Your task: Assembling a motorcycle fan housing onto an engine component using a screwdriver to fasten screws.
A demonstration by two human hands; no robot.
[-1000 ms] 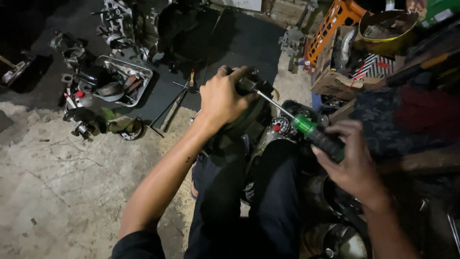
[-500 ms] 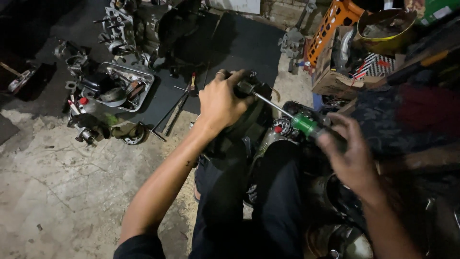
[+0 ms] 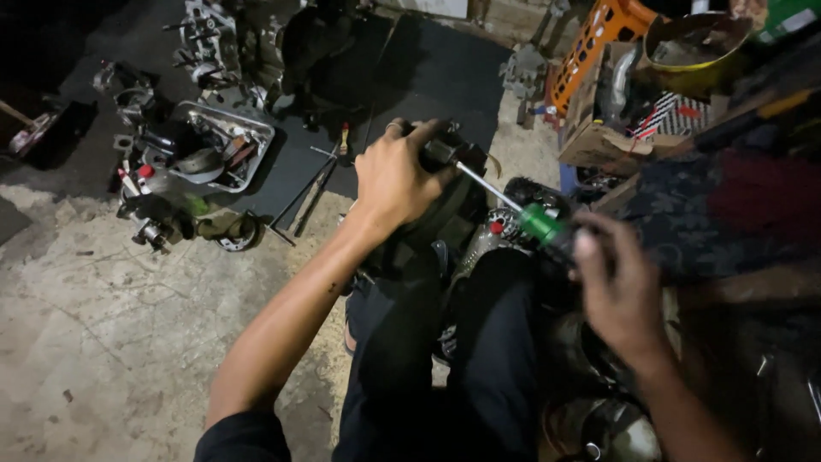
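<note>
left hand (image 3: pixel 395 181): clamped down over the top of a dark engine part (image 3: pixel 440 218) in the middle of the frame, fingers curled round it, forearm running down to the lower left

right hand (image 3: pixel 620 291): right of centre, closed around the handle of a screwdriver (image 3: pixel 534 224), a bit motion-blurred so can't see the fingertips properly

screwdriver: green and black handle, bare metal shaft pointing up-left, tip ends right by the left hand's fingers on top of the part; can't tell exactly what it's seated in

engine part: sits between the two hands, just above the person's dark trouser legs (image 3: pixel 445 359), pretty murky so no detail

metal tray (image 3: pixel 227 145): upper left, full of small parts, on a black mat (image 3: pixel 445 77)

loose bits: more engine pieces (image 3: pixel 158 227) beside the tray on the concrete floor (image 3: pixel 103 342), a couple of long thin tools (image 3: pixel 312 192) lying on the mat edge

upper right: orange crate (image 3: pixel 590 51), cardboard box (image 3: pixel 599 141), round yellow-rimmed container (image 3: pixel 688 43), all well apart from the hands
</note>
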